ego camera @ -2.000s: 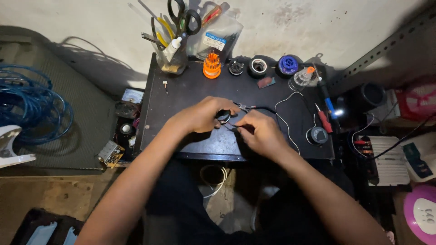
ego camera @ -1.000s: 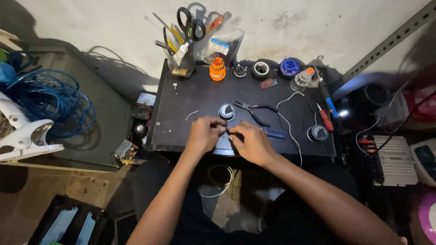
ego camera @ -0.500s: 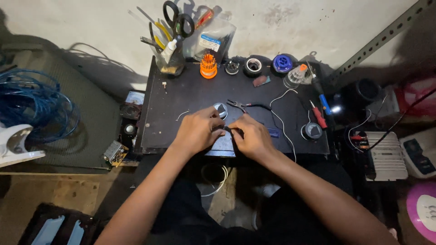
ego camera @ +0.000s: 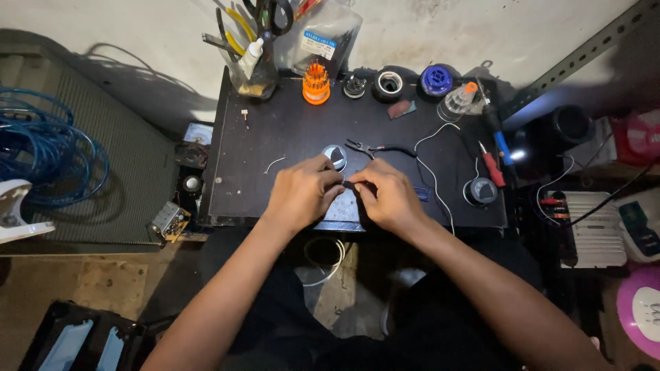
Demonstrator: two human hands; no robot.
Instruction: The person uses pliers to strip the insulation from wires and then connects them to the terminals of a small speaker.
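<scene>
Head view: the left hand (ego camera: 302, 194) and the right hand (ego camera: 388, 198) meet knuckle to knuckle at the near edge of the dark table (ego camera: 275, 137). Between their fingertips sits a small dark part (ego camera: 349, 185), pinched from both sides. It is too small and too covered to say what it is. Both hands are curled almost closed, thumbs and forefingers pressed onto the part, the other fingers folded under.

The part's long axis seems to run 9 to 3 o'clock, across the body, so each hand holds one end: from the left hand it lies at 3 o'clock, from the right hand at 9 o'clock. Neither hand is clearly nearer; they share it evenly.

Under the hands a pale grey plate (ego camera: 344, 209) lies flat on the table, reaching to its near edge. Just past the left fingertips, at 12 o'clock, stands a small round spool (ego camera: 335, 155), close to that hand but apart from it. From the right hand at about 12 o'clock lie black pliers (ego camera: 375, 148), handles pointing to 3 o'clock, well clear of the fingers. A white wire (ego camera: 434, 180) trails from the far side down past the right wrist at 3 o'clock. A short wire scrap (ego camera: 273, 163) lies at 10 o'clock from the left hand.
</scene>
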